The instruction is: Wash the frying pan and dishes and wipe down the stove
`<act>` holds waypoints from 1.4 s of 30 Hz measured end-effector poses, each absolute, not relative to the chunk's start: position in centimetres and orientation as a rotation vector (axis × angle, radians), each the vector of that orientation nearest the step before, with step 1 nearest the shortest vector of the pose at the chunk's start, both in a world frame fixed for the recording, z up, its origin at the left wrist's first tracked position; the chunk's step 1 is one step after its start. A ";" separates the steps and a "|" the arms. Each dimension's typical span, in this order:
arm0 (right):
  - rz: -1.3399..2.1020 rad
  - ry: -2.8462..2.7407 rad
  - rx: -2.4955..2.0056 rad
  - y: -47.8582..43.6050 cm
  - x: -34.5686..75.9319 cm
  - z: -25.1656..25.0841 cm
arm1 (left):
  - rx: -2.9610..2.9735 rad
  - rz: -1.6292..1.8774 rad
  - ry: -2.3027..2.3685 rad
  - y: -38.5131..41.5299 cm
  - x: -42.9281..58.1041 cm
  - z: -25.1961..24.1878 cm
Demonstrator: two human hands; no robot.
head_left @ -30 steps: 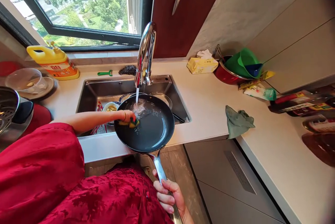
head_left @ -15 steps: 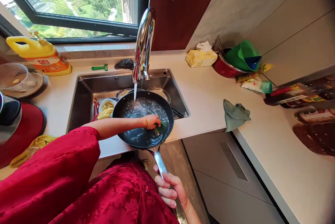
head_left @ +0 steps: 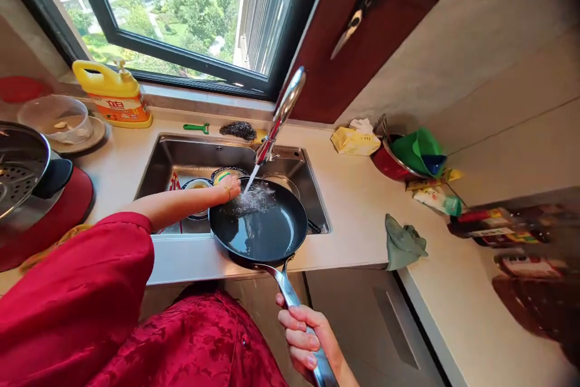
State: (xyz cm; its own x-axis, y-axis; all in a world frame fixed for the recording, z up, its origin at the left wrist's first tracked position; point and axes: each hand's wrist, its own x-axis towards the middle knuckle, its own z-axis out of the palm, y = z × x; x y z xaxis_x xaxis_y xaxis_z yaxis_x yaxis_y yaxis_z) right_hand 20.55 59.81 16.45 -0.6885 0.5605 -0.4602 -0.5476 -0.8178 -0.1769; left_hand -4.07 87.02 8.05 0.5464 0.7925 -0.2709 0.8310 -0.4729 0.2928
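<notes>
A black nonstick frying pan is held over the sink's front edge, with water pooling on its surface. My right hand grips its steel handle below the counter edge. My left hand sits just past the pan's rim, over the sink, and holds a yellow-and-green sponge. A stream from the chrome faucet lands inside the pan near that rim. A red sleeve covers my left upper arm.
The steel sink holds bowls and red chopsticks. A yellow dish soap jug, a steel scourer and a steamer pot stand behind and left. A grey-green cloth and a tissue box lie right.
My left hand has moved the sponge out of the pan, leftward over the rim. The view has swung and tilted. My right hand stays on the handle.
</notes>
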 end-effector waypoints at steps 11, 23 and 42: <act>2.123 -0.296 -1.347 66.3 19.1 23.4 | 2.173 0.182 1.555 90.0 -8.9 4.3; 1.694 -0.586 -2.072 65.6 15.5 25.2 | 2.159 0.156 1.457 89.4 -6.6 2.6; 1.767 -0.343 -1.679 59.7 17.6 22.3 | 2.522 0.355 1.187 91.0 -5.3 5.0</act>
State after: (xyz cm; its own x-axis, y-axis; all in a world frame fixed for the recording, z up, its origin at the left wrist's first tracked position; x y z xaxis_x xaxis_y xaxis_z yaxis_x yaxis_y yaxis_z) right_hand 17.59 59.75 22.27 0.0494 0.6204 -0.7828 -0.2821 -0.7431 -0.6068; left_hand -5.31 91.03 5.03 0.6220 0.7786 0.0828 0.6964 -0.5985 0.3960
